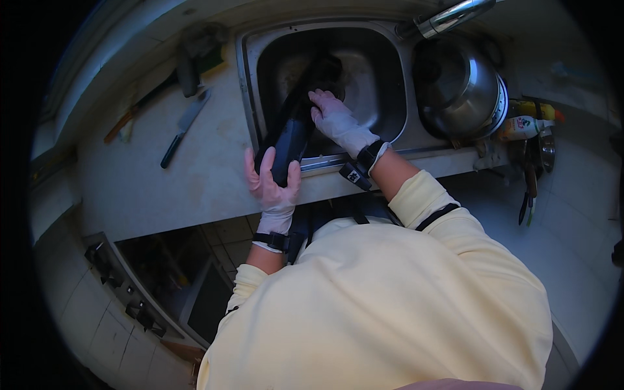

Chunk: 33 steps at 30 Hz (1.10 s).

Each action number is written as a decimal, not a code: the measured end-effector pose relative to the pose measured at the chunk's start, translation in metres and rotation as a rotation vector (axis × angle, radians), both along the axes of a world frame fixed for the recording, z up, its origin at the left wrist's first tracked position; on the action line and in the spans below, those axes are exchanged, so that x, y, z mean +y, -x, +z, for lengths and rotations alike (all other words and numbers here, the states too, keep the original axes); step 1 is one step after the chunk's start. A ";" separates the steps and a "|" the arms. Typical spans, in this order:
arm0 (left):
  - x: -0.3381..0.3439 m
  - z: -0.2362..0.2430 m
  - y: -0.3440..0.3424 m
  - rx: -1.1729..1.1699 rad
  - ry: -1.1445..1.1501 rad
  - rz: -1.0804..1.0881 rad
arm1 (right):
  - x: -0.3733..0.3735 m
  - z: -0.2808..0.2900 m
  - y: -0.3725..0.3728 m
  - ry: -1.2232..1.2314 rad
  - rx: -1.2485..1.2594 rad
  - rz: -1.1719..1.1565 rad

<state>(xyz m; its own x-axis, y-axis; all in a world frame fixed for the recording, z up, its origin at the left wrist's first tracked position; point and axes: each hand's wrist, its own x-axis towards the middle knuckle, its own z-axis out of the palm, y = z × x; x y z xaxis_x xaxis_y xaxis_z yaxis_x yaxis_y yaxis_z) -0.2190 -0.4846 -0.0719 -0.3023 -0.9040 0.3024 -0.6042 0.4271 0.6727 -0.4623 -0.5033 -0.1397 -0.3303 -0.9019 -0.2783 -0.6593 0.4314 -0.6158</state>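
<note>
A long, dark, glossy object point(290, 144) lies slanted across the near left rim of the metal sink point(383, 110); its kind is hard to tell in the dim light. My left hand point(272, 188), in a thin pale glove, cups its near end, thumb and fingers on either side. Farther along, my gloved right hand point(338, 120) reaches over the basin, fingers outstretched against the object's right side and thumb apart. The far end lies deep in the dark basin, where its outline is unclear.
A knife point(185, 127) lies on the counter point(162, 201) at left, near a long-handled tool point(146, 101). A chrome faucet point(455, 18) juts over the sink's back right. A metal pot point(465, 91) and a bottle point(523, 127) stand right of the basin.
</note>
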 end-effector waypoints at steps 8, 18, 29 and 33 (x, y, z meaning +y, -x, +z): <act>-0.023 0.005 0.004 -0.225 0.400 -0.344 | -0.056 -0.046 0.058 -0.050 -0.181 -0.121; -0.037 0.006 0.016 -0.294 0.371 -0.550 | -0.053 -0.101 0.059 0.120 0.050 -0.167; -0.038 0.003 0.021 -0.364 0.405 -0.514 | -0.046 -0.071 0.062 -0.081 -0.136 -0.253; -0.037 0.001 0.022 -0.385 0.392 -0.527 | -0.042 -0.063 0.057 -0.036 -0.026 -0.118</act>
